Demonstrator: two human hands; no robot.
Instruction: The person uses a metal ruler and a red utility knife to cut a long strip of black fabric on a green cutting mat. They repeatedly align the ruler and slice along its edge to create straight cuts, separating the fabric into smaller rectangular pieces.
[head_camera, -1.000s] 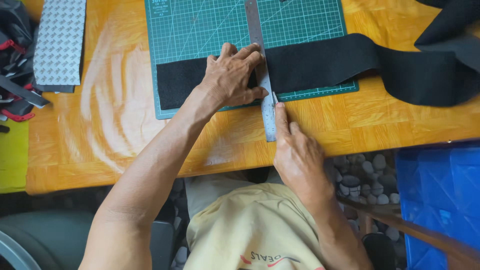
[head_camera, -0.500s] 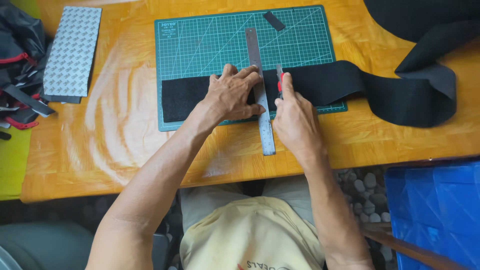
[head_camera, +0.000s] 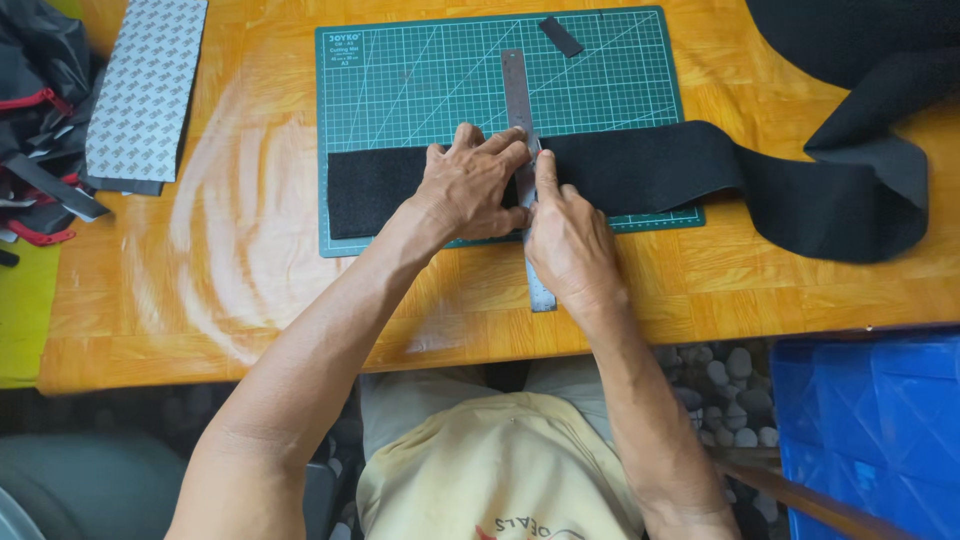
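Right now the person's left hand is pressing flat, fingers spread, on a steel ruler and on the black fabric strip under it. It is bearing down rather than closing round anything. The ruler is lying near-to-far across a green cutting mat on the orange wooden desk, its near end sticking out past the mat's near edge.

The right hand is sitting just right of the ruler, forefinger stretched along its edge. The other fingers are curling in, but I cannot tell whether that grip is holding a tool.

The fabric strip is running left to right across the near part of the mat, then trailing off its right side into a larger heap of black cloth at the far right.

A small black scrap is lying at the mat's far edge. The mat is showing a small pale printed label in its far left corner. A grey patterned sheet is resting at the far left of the desk, and a blue bin is standing on the floor at near right.
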